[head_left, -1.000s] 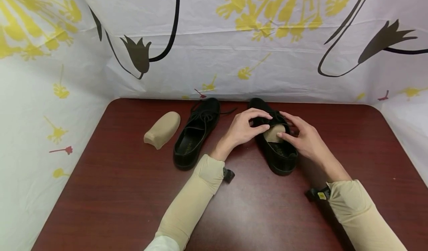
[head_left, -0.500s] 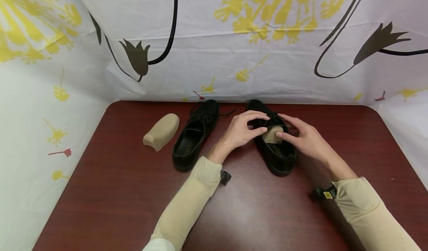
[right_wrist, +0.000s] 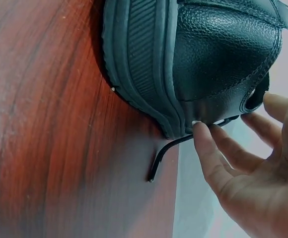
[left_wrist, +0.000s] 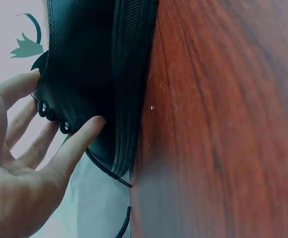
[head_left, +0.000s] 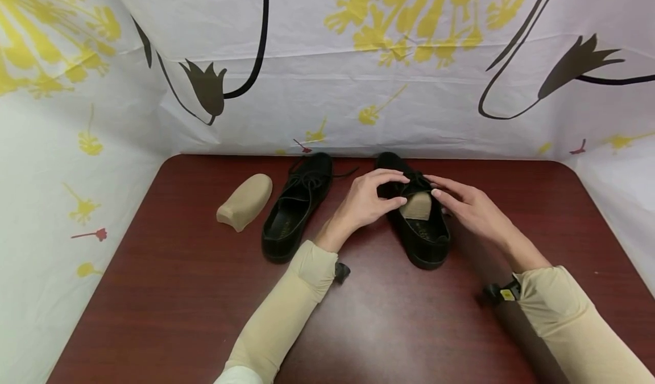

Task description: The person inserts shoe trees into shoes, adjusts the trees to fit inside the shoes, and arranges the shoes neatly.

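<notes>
Left hand [head_left: 364, 199] and right hand [head_left: 475, 209] pinch opposite sides of the black shoe [head_left: 426, 237] near its laces; between their thumbs, the beige insert [head_left: 417, 207] lies inside.

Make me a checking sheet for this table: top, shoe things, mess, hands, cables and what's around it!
Surface: reddish-brown, wood-patterned table, with shiny glare.
Job's things: shoe between the hands, with a tucked-in beige piece; second black shoe; loose beige piece left of that shoe.
Clutter: a tiny pale speck.
Left hand: touching one side of the shoe.
Right hand: touching the other side.
Cables: nothing seen, just laces.
Surroundings: white cloth with printed flowers.
</notes>
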Motion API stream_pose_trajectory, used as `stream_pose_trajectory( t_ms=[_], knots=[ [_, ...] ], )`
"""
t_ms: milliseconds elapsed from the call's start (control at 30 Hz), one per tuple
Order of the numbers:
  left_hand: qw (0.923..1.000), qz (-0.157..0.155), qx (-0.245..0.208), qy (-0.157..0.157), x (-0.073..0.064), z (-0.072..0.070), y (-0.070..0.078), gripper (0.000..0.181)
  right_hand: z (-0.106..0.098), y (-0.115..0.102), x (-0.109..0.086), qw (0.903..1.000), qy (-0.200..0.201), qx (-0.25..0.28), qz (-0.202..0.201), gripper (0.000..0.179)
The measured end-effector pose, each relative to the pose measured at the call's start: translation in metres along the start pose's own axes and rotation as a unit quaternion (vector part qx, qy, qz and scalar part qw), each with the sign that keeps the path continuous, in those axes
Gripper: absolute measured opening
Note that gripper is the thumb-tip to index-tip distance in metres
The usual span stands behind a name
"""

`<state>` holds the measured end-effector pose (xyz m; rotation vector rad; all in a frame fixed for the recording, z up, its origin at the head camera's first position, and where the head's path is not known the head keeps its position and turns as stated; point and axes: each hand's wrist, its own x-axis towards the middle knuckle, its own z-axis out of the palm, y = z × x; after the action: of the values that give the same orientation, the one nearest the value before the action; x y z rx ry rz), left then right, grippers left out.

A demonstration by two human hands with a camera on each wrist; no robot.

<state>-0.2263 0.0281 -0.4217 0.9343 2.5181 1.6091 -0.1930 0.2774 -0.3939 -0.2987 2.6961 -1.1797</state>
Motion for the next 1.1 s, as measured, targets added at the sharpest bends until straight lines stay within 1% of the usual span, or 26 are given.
stream_pose_trajectory(
  t_ms=[200, 400, 533, 633, 833, 933, 1100],
  knots=[
    [1.0000, 0.003, -0.001, 0.006, 0.0018, 0.0002, 0.0011, 0.038, -0.0037, 0.0004, 0.0011, 0.9999, -0.012, 0.003, 0.000, 0.049],
    [0.9996, 0.003, 0.010, 0.025, 0.0020, 0.0003, 0.0013, 0.035, -0.0039, 0.0037, 0.0033, 0.9992, -0.018, 0.002, -0.034, 0.049],
    [0.9993, -0.005, -0.004, 0.037, 0.0009, 0.0012, 0.0004, 0.033, -0.0027, 0.0065, 0.0053, 0.9986, -0.016, 0.009, -0.049, 0.049],
    [0.9990, -0.008, -0.006, 0.044, 0.0002, 0.0027, 0.0001, 0.032, -0.0017, 0.0074, 0.0059, 0.9983, -0.014, 0.017, -0.054, 0.048],
    [0.9985, -0.017, -0.006, 0.051, -0.0005, 0.0075, 0.0024, 0.030, -0.0020, 0.0056, 0.0027, 0.9978, -0.016, -0.015, -0.063, 0.048],
    [0.9984, -0.012, -0.009, 0.054, 0.0006, 0.0085, 0.0031, 0.030, -0.0036, 0.0053, 0.0025, 0.9971, -0.015, -0.029, -0.069, 0.049],
    [0.9985, -0.016, -0.009, 0.052, 0.0024, 0.0066, 0.0043, 0.030, -0.0068, 0.0056, 0.0043, 0.9972, -0.023, -0.017, -0.069, 0.048]
  ],
)
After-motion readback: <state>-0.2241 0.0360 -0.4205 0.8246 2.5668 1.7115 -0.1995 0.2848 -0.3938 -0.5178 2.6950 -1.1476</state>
